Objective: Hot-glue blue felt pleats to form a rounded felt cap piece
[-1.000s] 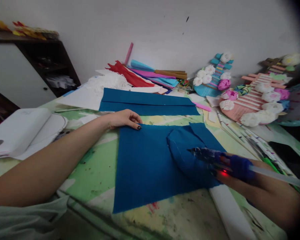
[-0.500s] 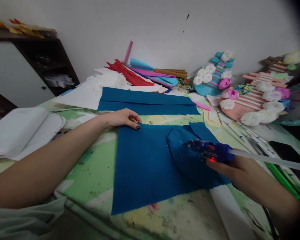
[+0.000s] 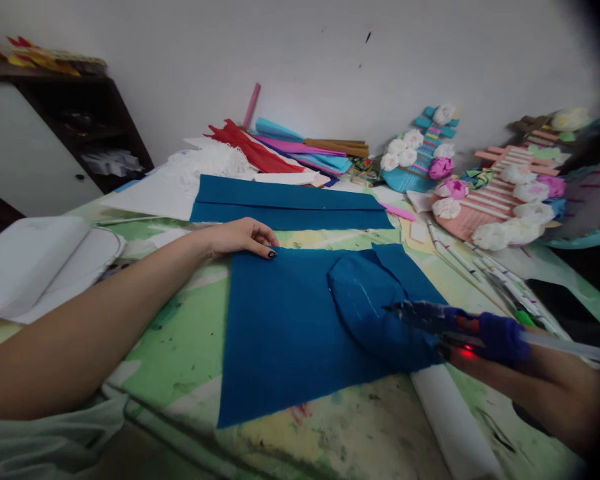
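Observation:
A blue cloth sheet point(image 3: 275, 333) lies flat in front of me. My left hand point(image 3: 253, 239) is at its upper left corner, thumb on top and fingers curled at the edge. A rounded piece of the same blue cloth point(image 3: 361, 297) lies on the sheet's right part, with thin shiny glue streaks on it. My right hand point(image 3: 545, 373) grips a blue glue gun point(image 3: 485, 333), its red light on and a pale glue stick point(image 3: 570, 347) out of its back. The nozzle points left, over the rounded piece; whether it touches cannot be seen.
Beyond the sheet lies a folded blue cloth strip point(image 3: 290, 203), with coloured paper rolls point(image 3: 300, 143) behind it. Decorated guitar-shaped crafts point(image 3: 415, 160) stand at the right. A phone point(image 3: 565, 307) lies near my right arm, a white roll point(image 3: 453, 420) near the front, a white device point(image 3: 30, 260) at left.
The glue gun and my right hand have moved right and towards me across the rounded piece. More glue streaks now show there. My left hand stays on the sheet's corner; the view shifted slightly.

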`<state>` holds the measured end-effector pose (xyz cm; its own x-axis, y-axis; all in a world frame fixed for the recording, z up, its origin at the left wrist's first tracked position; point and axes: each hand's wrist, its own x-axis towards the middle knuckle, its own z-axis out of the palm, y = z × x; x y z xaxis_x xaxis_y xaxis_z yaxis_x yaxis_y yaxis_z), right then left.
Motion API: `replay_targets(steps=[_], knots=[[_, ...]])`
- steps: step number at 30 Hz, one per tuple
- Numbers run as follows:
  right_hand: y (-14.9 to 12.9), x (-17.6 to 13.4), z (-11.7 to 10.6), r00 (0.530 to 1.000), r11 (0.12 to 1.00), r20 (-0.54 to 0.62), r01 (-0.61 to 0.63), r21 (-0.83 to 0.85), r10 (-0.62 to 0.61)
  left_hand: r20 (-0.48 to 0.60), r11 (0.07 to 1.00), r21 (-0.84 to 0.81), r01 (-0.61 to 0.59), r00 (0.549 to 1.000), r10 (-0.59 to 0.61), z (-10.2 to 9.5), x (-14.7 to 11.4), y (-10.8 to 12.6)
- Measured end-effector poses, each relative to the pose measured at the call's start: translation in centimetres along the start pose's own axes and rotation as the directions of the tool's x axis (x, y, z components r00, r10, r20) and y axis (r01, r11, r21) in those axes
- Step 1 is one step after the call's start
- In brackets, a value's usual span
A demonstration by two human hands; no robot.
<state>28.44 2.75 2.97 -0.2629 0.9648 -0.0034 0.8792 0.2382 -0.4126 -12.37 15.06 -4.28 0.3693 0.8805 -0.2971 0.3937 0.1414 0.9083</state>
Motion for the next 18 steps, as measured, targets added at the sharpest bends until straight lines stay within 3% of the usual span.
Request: replay_targets(steps=[2,4,9,13,18], knots=[[-1.0,0.9,-0.3,0.999,0.999,0.03,-0.012,0.031,0.011,0.005,1.0,-0.005,0.006,1.0,-0.006,0.0,0.0,0.0],[-1.7,2.1,-0.3,0.999,0.999,-0.012,-0.031,0.027,0.031,0.01,1.0,-0.016,0.009,1.0,-0.009,0.0,-0.1,0.1],[-2.3,4.6,0.9,0.999,0.994,-0.023,0.026,0.103,-0.024,0.015,1.0,-0.019,0.003,1.0,-0.003,0.1,-0.3,0.3],[-2.1,4.7,1.3,1.0,1.0,0.0,-0.022,0.0,0.022,0.019,1.0,-0.016,-0.011,1.0,0.011,0.1,-0.2,0.2],[-1.1,3.5,0.9,1.0,1.0,0.016,-0.011,0.004,0.01,0.031,1.0,-0.016,-0.003,1.0,0.003,0.1,-0.1,0.1]])
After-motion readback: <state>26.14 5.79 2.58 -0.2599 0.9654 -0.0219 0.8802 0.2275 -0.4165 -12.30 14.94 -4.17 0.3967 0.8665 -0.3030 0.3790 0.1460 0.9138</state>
